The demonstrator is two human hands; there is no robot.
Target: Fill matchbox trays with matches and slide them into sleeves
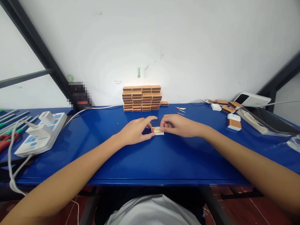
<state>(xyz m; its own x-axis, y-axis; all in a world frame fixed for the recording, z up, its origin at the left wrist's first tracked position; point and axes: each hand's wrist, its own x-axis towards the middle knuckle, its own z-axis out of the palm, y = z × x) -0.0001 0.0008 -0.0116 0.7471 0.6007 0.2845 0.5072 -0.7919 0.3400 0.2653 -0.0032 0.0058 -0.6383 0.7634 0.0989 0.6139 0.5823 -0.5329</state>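
Observation:
A small white matchbox tray with red-headed matches in it lies on the blue table between my hands. My left hand grips the tray's left end, thumb at the near corner and bent fingers at the far side; its index finger stretches out above. The fingers of my right hand are pinched together over the tray's right end, and whatever is between their tips is hidden. Several loose matches lie on the table beyond my right hand.
Stacked matchboxes stand against the wall, with one matchbox beside them. At right are scattered matchboxes, a white device and an open container. A power strip, cables and red-handled tools lie at left.

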